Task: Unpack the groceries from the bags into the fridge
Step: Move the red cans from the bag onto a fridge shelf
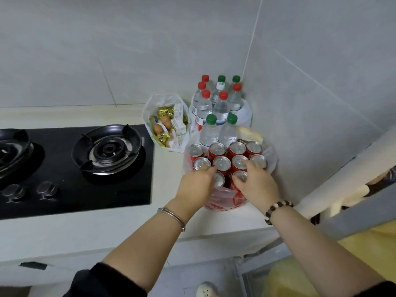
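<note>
Two front cans (219, 179), one clasped inside each grip: left hand (196, 183), right hand (258, 185).

Home kitchen (gas hob (75, 166), tiled wall (128, 50), white counter (85, 230))

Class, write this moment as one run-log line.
stage: unpacking bag on counter | left hand: grips front-left can | right hand: grips front-right can

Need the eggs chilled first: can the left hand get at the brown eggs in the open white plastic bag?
Probably yes. The left hand is at the red drink cans; the brown eggs lie uncovered in the open white plastic bag, with only bare counter between.
</note>
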